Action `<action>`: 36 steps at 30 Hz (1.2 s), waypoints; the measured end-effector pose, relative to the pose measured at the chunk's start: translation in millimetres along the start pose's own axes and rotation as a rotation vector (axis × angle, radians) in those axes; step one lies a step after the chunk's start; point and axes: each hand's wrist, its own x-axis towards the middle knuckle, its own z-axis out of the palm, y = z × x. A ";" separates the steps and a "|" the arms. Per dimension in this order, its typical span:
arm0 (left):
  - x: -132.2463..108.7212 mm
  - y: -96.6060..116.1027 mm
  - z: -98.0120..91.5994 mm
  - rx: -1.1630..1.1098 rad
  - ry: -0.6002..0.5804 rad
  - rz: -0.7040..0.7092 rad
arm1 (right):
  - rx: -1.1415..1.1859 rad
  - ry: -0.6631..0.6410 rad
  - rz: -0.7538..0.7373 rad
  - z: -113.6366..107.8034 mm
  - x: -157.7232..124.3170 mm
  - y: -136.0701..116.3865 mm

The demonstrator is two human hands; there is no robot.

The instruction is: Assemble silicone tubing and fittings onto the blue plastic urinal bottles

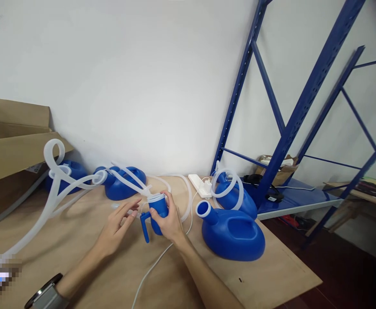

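My right hand (pixel 169 219) is wrapped around a small blue cup-shaped piece with a handle (pixel 157 211) and a pale rim, held just above the wooden table (pixel 117 274). A translucent white hose (pixel 126 177) runs from its top toward the back left. My left hand (pixel 119 223) hovers beside the piece with fingers spread and holds nothing; a watch sits on that wrist. A blue plastic bottle with an open neck (pixel 231 231) lies right of my right hand.
More blue bottles (pixel 123 183) with looped hoses (pixel 54 171) lie at the back left, another (pixel 236 198) at back right. An open cardboard box (pixel 10 146) stands at left. A white power strip (pixel 199 183) and cable lie behind. Blue metal shelving (pixel 281 141) rises at right.
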 end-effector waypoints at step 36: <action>8.6 17.7 -8.3 -0.248 0.067 -0.200 | 0.083 0.003 -0.098 10.6 -4.5 5.6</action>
